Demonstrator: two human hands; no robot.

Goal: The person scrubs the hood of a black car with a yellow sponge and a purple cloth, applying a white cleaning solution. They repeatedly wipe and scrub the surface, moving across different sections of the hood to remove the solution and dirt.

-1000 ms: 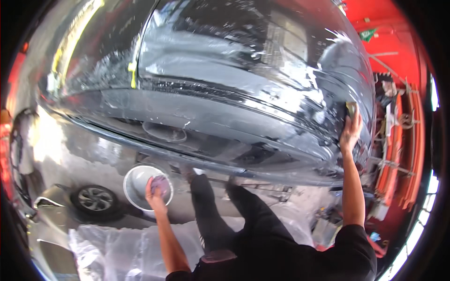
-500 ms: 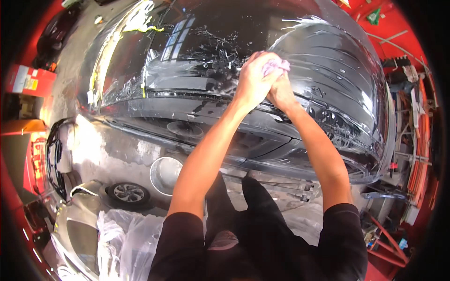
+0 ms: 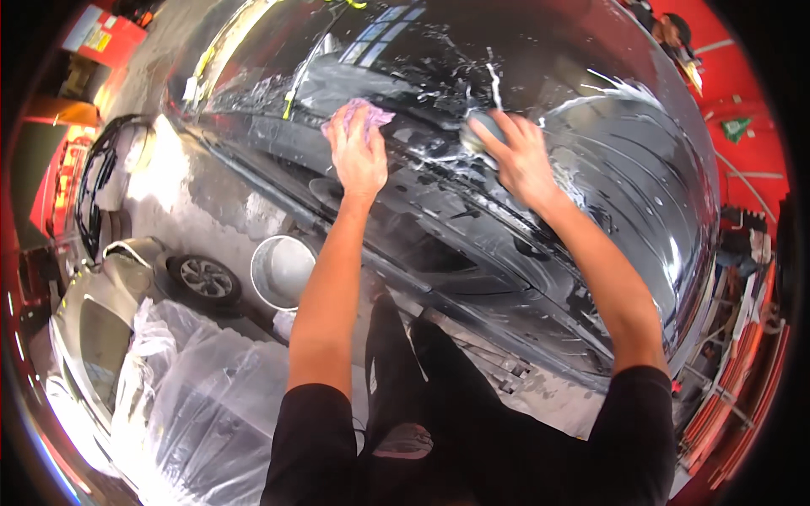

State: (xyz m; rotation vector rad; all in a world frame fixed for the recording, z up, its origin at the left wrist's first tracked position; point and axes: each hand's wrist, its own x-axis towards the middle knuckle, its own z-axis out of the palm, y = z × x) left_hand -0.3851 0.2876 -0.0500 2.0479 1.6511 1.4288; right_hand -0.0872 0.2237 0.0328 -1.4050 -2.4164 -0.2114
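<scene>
My left hand (image 3: 360,160) is closed round a crumpled pinkish-purple cloth (image 3: 374,119) and presses it near the edge of a glossy black car panel (image 3: 557,51). To its right, my right hand (image 3: 523,158) grips a rounded grey pad (image 3: 483,135), flat against the wet panel. White suds streak the surface around the pad. Part of the pad is hidden under my fingers.
A round pale bucket (image 3: 283,271) stands on the floor below the car's side. Further left lie a wheel with a tyre (image 3: 205,278) and a vehicle part under clear plastic sheeting (image 3: 211,405). Racks with red-orange bars (image 3: 732,396) line the right side.
My hands were together over the cloth; now they are apart. The left has moved left with the cloth, and the grey pad shows under the right. The whole view has turned somewhat.
</scene>
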